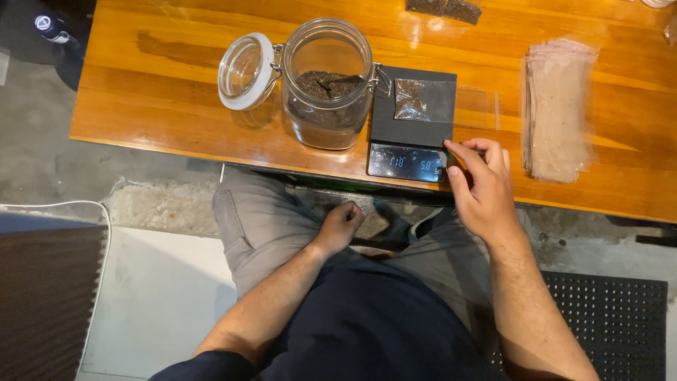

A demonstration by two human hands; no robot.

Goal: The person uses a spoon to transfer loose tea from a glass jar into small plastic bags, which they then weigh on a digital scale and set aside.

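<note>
A black digital scale (412, 123) sits at the front edge of the wooden table (155, 77), its display lit. A small clear bag (410, 99) with dark loose leaves lies on its platform. My right hand (479, 187) rests at the scale's front right corner, thumb and forefinger touching the edge by the display. My left hand (341, 226) hangs below the table over my lap, fingers curled, holding nothing that I can see. An open glass jar (326, 85) of dark leaves with a metal spoon (338, 83) inside stands left of the scale, its hinged lid (245, 70) swung to the left.
A stack of clear empty bags (557, 109) lies on the table at the right. Two dark filled packets (444, 8) lie at the far edge. A black studded mat (606, 324) covers the floor at the right. A dark bottle (51, 28) stands at the far left.
</note>
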